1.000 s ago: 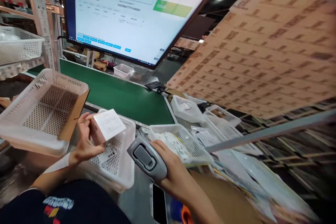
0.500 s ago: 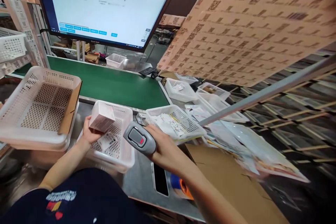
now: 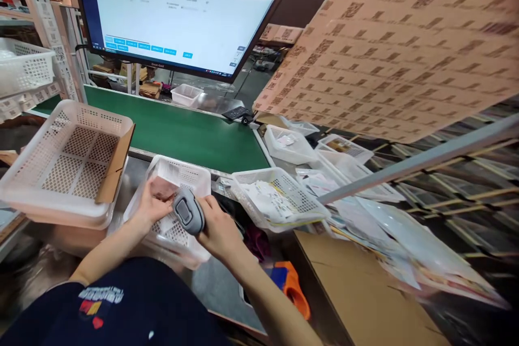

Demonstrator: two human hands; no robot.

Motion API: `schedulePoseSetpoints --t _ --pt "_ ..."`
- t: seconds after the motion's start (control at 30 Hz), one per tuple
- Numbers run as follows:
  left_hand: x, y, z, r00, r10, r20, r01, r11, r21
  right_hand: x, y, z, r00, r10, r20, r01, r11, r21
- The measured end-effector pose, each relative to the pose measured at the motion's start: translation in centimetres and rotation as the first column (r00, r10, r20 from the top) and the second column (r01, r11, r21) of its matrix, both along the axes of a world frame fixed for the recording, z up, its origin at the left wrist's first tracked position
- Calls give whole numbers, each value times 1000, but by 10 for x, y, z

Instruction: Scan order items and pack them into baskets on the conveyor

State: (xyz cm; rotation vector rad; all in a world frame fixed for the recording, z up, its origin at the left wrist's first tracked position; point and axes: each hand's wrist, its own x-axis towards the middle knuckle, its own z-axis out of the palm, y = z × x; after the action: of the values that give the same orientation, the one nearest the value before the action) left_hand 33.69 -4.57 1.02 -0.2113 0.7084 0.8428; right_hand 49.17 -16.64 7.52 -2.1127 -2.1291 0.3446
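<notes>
My left hand holds a small pinkish box over a white perforated basket on the metal bench. My right hand grips a grey handheld barcode scanner, its head close to the box. Paper slips lie in the basket under the box. A large monitor with a white form and a green-yellow bar hangs above the green conveyor belt.
A bigger empty white basket with a cardboard piece stands at left. Another basket of labels sits right of my hands, with more trays behind. A brown board covered in barcodes hangs at right. A cardboard box and an orange tool lie near.
The box in my left hand has dropped lower into the basket, and my right hand has carried the scanner left until it is right beside the box.
</notes>
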Motion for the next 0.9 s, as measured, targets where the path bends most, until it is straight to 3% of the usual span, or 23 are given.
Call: schedulePoseSetpoints --t 0.1,0.4,0.53,0.67,0.8,0.9 --pt "4 -2 -3 997 79 -4 -79 996 40 -13 -4 -15 998 -39 55 40 999 -16" --pt "1 7 -16 1000 -9 12 8 994 110 -26 -10 -44 995 -95 15 96 994 -50" --pt "-11 8 -18 985 -137 109 118 980 162 -12 -14 -44 980 -74 -184 79 997 22" --pt "-21 5 -23 941 -283 184 246 949 199 6 -15 -37 884 63 -463 20 985 172" --pt "-24 1 -28 916 -358 182 308 917 252 18 -6 -32 817 113 -565 74 952 297" --pt "-24 1 -31 910 -401 102 351 879 323 23 0 -34 774 96 -626 104 956 275"
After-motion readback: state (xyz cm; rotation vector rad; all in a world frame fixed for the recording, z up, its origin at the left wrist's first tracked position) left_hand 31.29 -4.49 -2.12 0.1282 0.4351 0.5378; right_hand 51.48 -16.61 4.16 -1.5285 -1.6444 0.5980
